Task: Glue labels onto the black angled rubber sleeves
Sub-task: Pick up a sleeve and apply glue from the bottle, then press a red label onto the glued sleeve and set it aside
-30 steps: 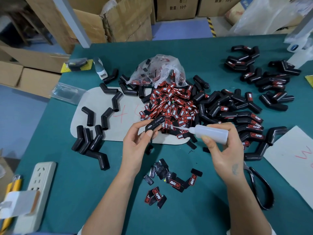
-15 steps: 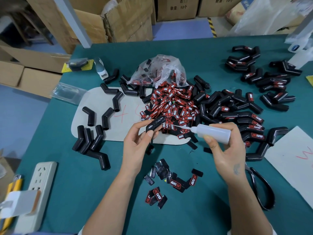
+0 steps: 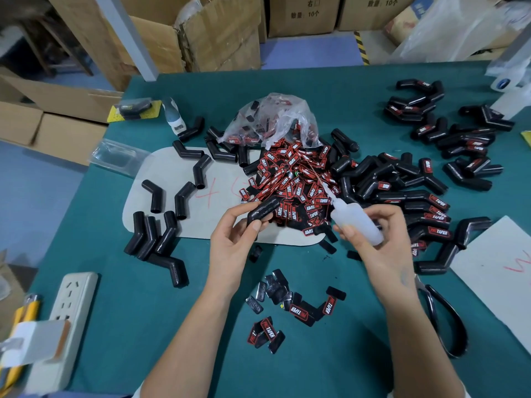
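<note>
Left hand (image 3: 232, 239), centre of the frame: fingers and thumb are curling round one black angled sleeve (image 3: 263, 211), pinching it at its lower end and holding it above the near edge of the pale mat (image 3: 161, 202)

Right hand (image 3: 379, 239), right of centre: fingers are wrapping round a translucent glue bottle (image 3: 355, 222), its thin nozzle pointing up and left over the label pile, apart from the held sleeve

Label pile (image 3: 290, 179), centre: red-and-black labels are lying heaped partly on the mat, spilling from a clear plastic bag (image 3: 275, 119) behind them

Unlabelled sleeves (image 3: 155, 234), left of centre: several are lying on and beside the mat, with more at its far edge

Labelled sleeves (image 3: 425, 208), right of centre: a heap is lying just beside the label pile; a second group (image 3: 448, 133) is sitting at the upper right, well apart

Loose labels (image 3: 287, 305), lower centre: a small scatter is lying on the green table (image 3: 129, 311) between the forearms, some face down

Scissors (image 3: 445, 320), lower right: black handles are showing beside the right wrist, near a white sheet (image 3: 494, 277)

Power strip (image 3: 66, 314), lower left: white, lying at the table edge

Cardboard boxes (image 3: 218, 33), top of the frame: standing beyond the table
</note>
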`<action>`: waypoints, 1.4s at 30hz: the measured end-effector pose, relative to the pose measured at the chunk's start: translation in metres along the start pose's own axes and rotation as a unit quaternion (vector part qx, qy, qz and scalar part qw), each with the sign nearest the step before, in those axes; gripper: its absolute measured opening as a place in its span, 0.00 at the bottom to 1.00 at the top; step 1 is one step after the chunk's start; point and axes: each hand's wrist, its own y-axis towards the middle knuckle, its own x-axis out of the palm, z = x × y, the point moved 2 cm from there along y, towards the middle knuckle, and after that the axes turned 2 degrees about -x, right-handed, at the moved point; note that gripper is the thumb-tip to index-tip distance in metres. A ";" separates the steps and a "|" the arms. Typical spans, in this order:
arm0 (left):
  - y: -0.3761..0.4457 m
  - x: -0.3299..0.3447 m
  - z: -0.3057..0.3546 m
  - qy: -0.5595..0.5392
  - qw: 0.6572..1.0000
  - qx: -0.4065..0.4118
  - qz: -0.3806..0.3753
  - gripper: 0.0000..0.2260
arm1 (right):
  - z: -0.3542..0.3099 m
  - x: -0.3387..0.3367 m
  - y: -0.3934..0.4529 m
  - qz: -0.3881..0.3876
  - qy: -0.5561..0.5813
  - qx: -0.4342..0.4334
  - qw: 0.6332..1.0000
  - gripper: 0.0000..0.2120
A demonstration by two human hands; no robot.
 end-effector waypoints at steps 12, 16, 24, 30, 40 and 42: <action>0.002 -0.003 -0.008 0.049 0.999 -0.003 -0.010 0.15 | 0.008 -0.008 -0.002 -0.159 -0.204 0.019 0.966 0.20; 0.003 -0.003 -0.010 0.065 0.998 -0.005 -0.007 0.15 | 0.013 -0.009 0.003 -0.105 -0.231 0.025 0.967 0.13; 0.002 -0.004 -0.012 0.085 0.996 -0.012 0.007 0.13 | 0.019 -0.016 0.007 -0.033 -0.268 0.028 0.963 0.15; 0.003 -0.006 -0.013 0.089 0.996 -0.011 -0.001 0.13 | 0.014 -0.016 0.005 0.008 -0.224 0.014 0.974 0.25; 0.005 -0.006 -0.011 0.115 0.993 0.009 -0.004 0.14 | 0.002 0.057 -0.012 -0.053 -0.290 -0.229 0.928 0.07; 0.005 -0.007 -0.011 0.123 0.992 0.018 0.010 0.15 | 0.013 0.073 0.003 -0.093 -0.370 -0.198 0.903 0.10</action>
